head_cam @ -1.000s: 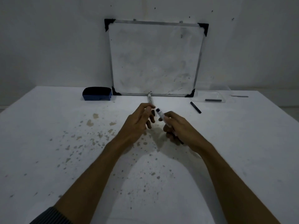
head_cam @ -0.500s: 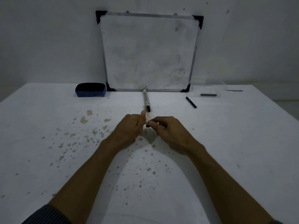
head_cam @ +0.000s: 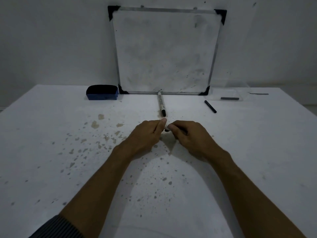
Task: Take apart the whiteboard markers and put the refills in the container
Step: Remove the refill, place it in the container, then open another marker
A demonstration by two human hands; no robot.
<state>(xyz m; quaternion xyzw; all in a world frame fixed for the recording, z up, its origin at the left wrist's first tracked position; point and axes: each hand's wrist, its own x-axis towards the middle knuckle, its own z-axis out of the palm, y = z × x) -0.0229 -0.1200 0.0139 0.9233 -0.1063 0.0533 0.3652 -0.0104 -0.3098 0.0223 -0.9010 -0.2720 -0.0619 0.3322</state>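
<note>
My left hand [head_cam: 145,134] and my right hand [head_cam: 188,136] meet at mid-table, both closed on one whiteboard marker [head_cam: 166,129]; only a short dark bit shows between the fingertips. A second white marker with a black cap [head_cam: 161,104] lies just beyond my hands, pointing at the whiteboard. A thin black piece [head_cam: 210,106] lies to the right. A clear container [head_cam: 241,93] at the back right holds a grey refill [head_cam: 229,98].
A whiteboard [head_cam: 164,52] leans on the wall at the table's back edge. A blue eraser [head_cam: 102,94] sits left of it. A grey stick [head_cam: 259,94] lies past the container. The white table [head_cam: 51,152] is speckled with stains.
My hands came together and lowered toward the table. The marker, held up in my right hand before, is now gripped by both hands and mostly hidden.
</note>
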